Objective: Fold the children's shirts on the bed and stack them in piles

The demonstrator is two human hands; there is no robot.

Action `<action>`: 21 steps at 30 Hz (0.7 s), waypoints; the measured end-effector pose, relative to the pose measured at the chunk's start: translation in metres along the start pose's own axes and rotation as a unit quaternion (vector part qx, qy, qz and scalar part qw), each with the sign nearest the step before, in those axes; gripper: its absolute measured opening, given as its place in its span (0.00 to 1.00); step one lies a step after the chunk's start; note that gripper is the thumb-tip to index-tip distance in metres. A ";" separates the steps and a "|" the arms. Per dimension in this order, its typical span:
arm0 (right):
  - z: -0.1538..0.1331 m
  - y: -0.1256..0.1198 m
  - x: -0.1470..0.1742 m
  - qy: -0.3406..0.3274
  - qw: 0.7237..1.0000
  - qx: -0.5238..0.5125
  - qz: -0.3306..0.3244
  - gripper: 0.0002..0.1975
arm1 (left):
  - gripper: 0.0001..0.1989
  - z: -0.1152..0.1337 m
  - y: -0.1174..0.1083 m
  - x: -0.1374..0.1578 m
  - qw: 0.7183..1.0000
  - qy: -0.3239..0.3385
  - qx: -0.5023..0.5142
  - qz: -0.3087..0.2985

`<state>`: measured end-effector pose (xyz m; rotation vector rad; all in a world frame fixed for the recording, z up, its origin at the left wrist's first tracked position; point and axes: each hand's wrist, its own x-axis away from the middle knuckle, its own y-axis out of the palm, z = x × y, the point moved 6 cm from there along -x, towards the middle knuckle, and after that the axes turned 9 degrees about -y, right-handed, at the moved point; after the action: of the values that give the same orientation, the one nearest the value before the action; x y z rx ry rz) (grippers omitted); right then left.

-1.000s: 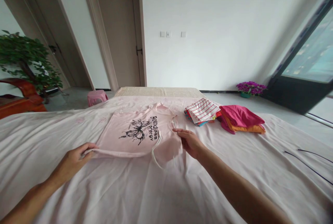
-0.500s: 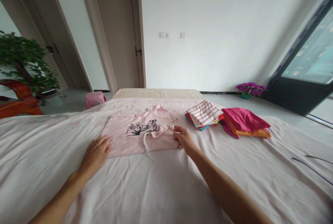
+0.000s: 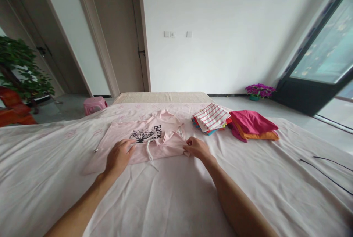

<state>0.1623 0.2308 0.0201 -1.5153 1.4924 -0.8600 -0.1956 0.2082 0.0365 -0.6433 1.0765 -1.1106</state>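
A pale pink shirt (image 3: pixel 109 137) with black lettering, a black tree-like print and white drawstrings (image 3: pixel 150 151) lies on the bed, partly folded over at the near side. My left hand (image 3: pixel 119 156) rests on its near left part, fingers stretched out over the cloth beside the print. At the shirt's near right corner, my right hand (image 3: pixel 199 148) has thumb and fingers pinched on the fabric. A small shiny cord end (image 3: pixel 95 150) shows at the shirt's left edge.
Right of the shirt are a stack of folded clothes topped by a red-striped white cloth (image 3: pixel 212 116) and a folded magenta and orange pile (image 3: pixel 253 124). Dark cords (image 3: pixel 325 174) lie farther right on the bed sheet (image 3: pixel 171 200). A pink stool (image 3: pixel 95 105) stands beyond the bed.
My left hand has moved rightward from the shirt's left edge onto the cloth. The shirt's left end now spreads farther left. My right hand stays at the right corner, and the view has shifted slightly.
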 end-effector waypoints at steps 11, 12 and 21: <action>-0.023 -0.004 -0.016 -0.135 0.981 -0.067 0.124 0.06 | 0.21 0.118 0.073 -0.045 0.983 -0.100 -0.001 -0.155; -0.023 -0.004 -0.014 -0.147 0.977 -0.072 0.136 0.06 | 0.19 0.119 0.077 -0.049 0.983 -0.102 -0.004 -0.154; -0.013 -0.004 -0.020 -0.120 0.959 -0.216 0.136 0.09 | 0.12 0.105 0.037 -0.076 0.994 -0.098 0.039 -0.035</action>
<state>0.1513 0.2492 0.0302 -1.5987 1.7226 -0.1828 -0.0896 0.2832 0.0724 -0.7156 0.8443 -1.1197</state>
